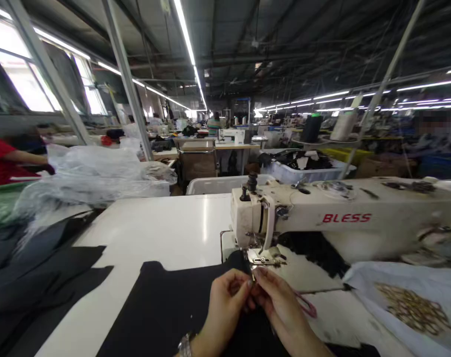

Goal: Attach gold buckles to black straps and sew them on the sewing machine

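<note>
One silvery wristband (pixel 185 345) circles the left wrist, at the bottom of the head view. Two hands, left hand (pixel 225 305) and right hand (pixel 279 302), meet with fingers pinched narrow; what sits between the tips is too small to tell. One black fabric panel (pixel 166 292) lies beneath them, spreading toward nine o'clock. From the hands, one sewing machine (pixel 344 213) stands at two o'clock, two thread cones (pixel 311 130) at one, one white bag (pixel 377 273) with uncounted rings (pixel 413 307) at three.
</note>
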`<state>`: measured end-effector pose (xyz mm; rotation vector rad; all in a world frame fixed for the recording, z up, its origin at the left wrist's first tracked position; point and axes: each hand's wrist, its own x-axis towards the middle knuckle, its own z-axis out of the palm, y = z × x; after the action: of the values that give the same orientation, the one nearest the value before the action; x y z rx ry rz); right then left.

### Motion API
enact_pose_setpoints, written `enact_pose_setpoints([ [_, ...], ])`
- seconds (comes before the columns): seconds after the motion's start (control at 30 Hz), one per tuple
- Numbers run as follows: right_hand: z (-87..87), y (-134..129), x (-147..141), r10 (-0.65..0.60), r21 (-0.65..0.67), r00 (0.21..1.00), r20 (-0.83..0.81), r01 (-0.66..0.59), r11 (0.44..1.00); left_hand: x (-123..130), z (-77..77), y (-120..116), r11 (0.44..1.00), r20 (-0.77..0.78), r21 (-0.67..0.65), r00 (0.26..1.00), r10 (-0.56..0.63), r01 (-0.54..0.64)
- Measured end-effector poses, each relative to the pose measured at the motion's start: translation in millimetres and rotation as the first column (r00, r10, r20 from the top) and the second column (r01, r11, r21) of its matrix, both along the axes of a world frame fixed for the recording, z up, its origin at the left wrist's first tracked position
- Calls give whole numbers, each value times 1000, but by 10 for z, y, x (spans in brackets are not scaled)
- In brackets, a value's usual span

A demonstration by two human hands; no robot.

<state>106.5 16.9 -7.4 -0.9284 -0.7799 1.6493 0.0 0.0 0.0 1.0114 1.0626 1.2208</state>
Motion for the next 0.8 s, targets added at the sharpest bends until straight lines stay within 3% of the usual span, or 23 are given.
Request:
enact_pose_setpoints([
  [0.13,30,-46,54,-88,153,948,306,42,987,1,-15,13,1000,-9,6,1000,9,-9],
  [0.27,63,-43,136,-86,246,872,482,-40,968,-9,-45,26,1000,-50,22,999,4,-3],
  [0.43,-71,4,248,-125,274,885,448,-3,962,1,-52,12,998,-56,13,997,-60,61],
  [0.53,-124,7,280,-42,226,895,444,-66,972,6,-45,6,998,-52,-16,997,-63,62],
  [0.8,-15,-31,255,103,139,930,352,-161,977,3,-78,-7,995,-118,22,989,-93,96],
])
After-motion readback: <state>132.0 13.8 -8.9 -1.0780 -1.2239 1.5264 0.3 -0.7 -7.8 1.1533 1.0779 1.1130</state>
